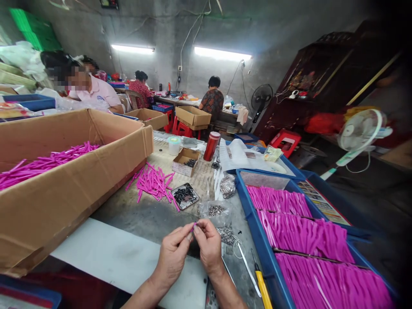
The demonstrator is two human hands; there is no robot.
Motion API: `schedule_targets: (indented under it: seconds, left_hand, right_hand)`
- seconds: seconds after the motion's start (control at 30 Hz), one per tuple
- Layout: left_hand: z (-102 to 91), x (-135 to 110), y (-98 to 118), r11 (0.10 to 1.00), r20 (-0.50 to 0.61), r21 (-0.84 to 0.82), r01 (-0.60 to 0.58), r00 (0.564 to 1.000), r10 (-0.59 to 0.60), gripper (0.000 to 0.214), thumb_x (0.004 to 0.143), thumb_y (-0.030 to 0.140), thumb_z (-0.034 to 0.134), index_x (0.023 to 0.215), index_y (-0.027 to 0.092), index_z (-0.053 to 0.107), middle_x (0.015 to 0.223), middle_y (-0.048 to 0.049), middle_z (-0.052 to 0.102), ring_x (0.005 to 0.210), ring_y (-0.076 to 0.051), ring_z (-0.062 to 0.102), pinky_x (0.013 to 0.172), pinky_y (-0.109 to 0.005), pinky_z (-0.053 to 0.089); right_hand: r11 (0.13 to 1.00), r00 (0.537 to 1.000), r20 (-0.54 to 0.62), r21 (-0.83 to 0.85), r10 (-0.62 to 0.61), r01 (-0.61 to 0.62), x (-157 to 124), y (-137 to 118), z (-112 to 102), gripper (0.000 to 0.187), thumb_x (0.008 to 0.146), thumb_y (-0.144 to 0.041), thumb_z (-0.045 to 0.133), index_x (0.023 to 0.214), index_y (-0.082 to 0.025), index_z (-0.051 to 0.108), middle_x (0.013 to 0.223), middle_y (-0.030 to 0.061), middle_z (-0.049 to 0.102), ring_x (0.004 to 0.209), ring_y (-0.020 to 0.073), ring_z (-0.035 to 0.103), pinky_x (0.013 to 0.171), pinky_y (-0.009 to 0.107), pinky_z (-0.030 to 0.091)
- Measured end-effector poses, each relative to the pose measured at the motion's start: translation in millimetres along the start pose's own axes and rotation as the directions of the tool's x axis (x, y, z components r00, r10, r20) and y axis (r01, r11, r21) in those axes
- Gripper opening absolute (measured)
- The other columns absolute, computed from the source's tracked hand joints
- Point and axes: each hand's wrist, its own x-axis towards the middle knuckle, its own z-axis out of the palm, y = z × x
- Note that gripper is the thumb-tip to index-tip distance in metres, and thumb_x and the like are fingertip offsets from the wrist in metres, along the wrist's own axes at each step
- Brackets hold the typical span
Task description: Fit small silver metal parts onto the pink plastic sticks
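My left hand (174,253) and my right hand (210,246) meet over the table's near edge, fingers pinched together on one small pink stick (194,225) whose tip shows between them. Just beyond my hands lie clear bags of small metal parts (216,210) and a little tray of dark metal pieces (184,196). A loose pile of pink sticks (153,182) lies further out on the grey table (151,214).
A big cardboard box (64,189) with pink sticks fills the left. A blue tray (257,231) with rows of pink pieces sits right. A yellow-handled tool (263,288), a small box (186,161) and a red cup (211,146) are nearby. Three people sit beyond.
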Motion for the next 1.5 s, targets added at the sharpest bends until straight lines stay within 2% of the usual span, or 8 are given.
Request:
schedule_targets:
  seconds: [0.17,0.33,0.53,0.73,0.9,1.07,1.2,1.5]
  left_hand:
    - [0.1,-1.2,0.1,0.999,0.004,0.008,-0.049,0.999,0.049,0.025,0.072,0.017,0.051,0.092,0.017,0.065,0.078,-0.0057,0.065,0.069,-0.016,0.059,0.064,-0.025,0.050]
    - [0.8,-1.1,-0.6,1.000,-0.001,0.013,-0.016,1.000,0.016,0.025,0.073,0.018,0.051,0.094,0.016,0.064,0.073,-0.0052,0.064,0.065,-0.015,0.058,0.060,-0.025,0.050]
    - [1.3,-1.6,2.3,0.998,0.006,-0.003,-0.067,0.998,0.067,0.024,0.071,0.016,0.051,0.091,0.017,0.065,0.078,-0.0055,0.065,0.070,-0.016,0.059,0.064,-0.024,0.050]
    - [1.0,-1.6,1.3,1.000,-0.008,-0.002,-0.020,1.000,0.020,0.025,0.072,0.017,0.051,0.093,0.016,0.065,0.074,-0.0050,0.065,0.064,-0.015,0.059,0.058,-0.024,0.050]
    - [0.4,-2.5,0.7,0.998,-0.002,0.013,-0.066,0.998,0.066,0.024,0.072,0.016,0.051,0.091,0.016,0.065,0.075,-0.0053,0.065,0.068,-0.016,0.059,0.063,-0.025,0.049]
    - [0.0,-2.6,-1.3,0.999,-0.006,0.005,-0.034,0.999,0.034,0.025,0.072,0.017,0.050,0.093,0.016,0.064,0.073,-0.0049,0.064,0.065,-0.015,0.058,0.059,-0.024,0.050]
    - [0.2,-1.8,0.3,0.998,-0.006,0.017,-0.067,0.998,0.067,0.024,0.071,0.016,0.051,0.091,0.017,0.065,0.075,-0.0053,0.065,0.066,-0.015,0.059,0.061,-0.023,0.049]
    - [0.4,-1.4,1.6,0.998,-0.011,0.023,-0.061,0.998,0.061,0.024,0.072,0.017,0.051,0.091,0.016,0.065,0.077,-0.0059,0.065,0.069,-0.016,0.058,0.063,-0.024,0.049]
  right_hand:
    - [1.000,1.000,0.009,-0.011,0.028,-0.028,-0.1,-0.6,-2.0,0.028,0.076,-0.039,0.044,0.058,-0.017,0.045,0.051,-0.0037,0.039,0.048,0.0100,0.038,0.046,0.022,0.034]
    - [0.999,1.000,-0.005,0.042,0.016,-0.016,0.6,-0.6,-1.8,0.020,0.071,-0.037,0.053,0.067,-0.017,0.048,0.057,-0.0030,0.045,0.051,0.0107,0.042,0.048,0.022,0.036]
    - [0.999,1.000,0.013,0.016,0.028,-0.029,-1.0,-0.2,-3.1,0.027,0.076,-0.037,0.045,0.058,-0.017,0.046,0.051,-0.0044,0.039,0.047,0.0094,0.036,0.046,0.021,0.032]
    - [1.000,1.000,-0.015,0.030,-0.001,0.001,-0.9,-1.6,-1.3,0.018,0.070,-0.034,0.054,0.067,-0.017,0.049,0.057,-0.0035,0.044,0.051,0.0100,0.041,0.048,0.021,0.035]
    - [0.999,0.999,0.018,0.026,0.042,-0.043,-1.1,0.3,-2.9,0.028,0.076,-0.038,0.044,0.057,-0.017,0.045,0.049,-0.0051,0.037,0.045,0.0085,0.033,0.043,0.020,0.030]
    - [0.999,1.000,-0.009,0.044,0.014,-0.014,-0.3,0.2,-3.1,0.018,0.070,-0.034,0.053,0.066,-0.017,0.049,0.057,-0.0034,0.044,0.051,0.0097,0.040,0.049,0.021,0.035]
    - [0.998,0.999,0.000,0.041,0.038,-0.038,-0.2,1.4,-2.4,0.024,0.074,-0.035,0.049,0.059,-0.017,0.047,0.051,-0.0045,0.040,0.047,0.0090,0.037,0.046,0.020,0.033]
    - [0.999,0.999,0.013,0.041,0.031,-0.032,-1.1,0.8,-2.5,0.021,0.074,-0.033,0.050,0.061,-0.016,0.049,0.052,-0.0046,0.043,0.048,0.0087,0.040,0.047,0.020,0.035]
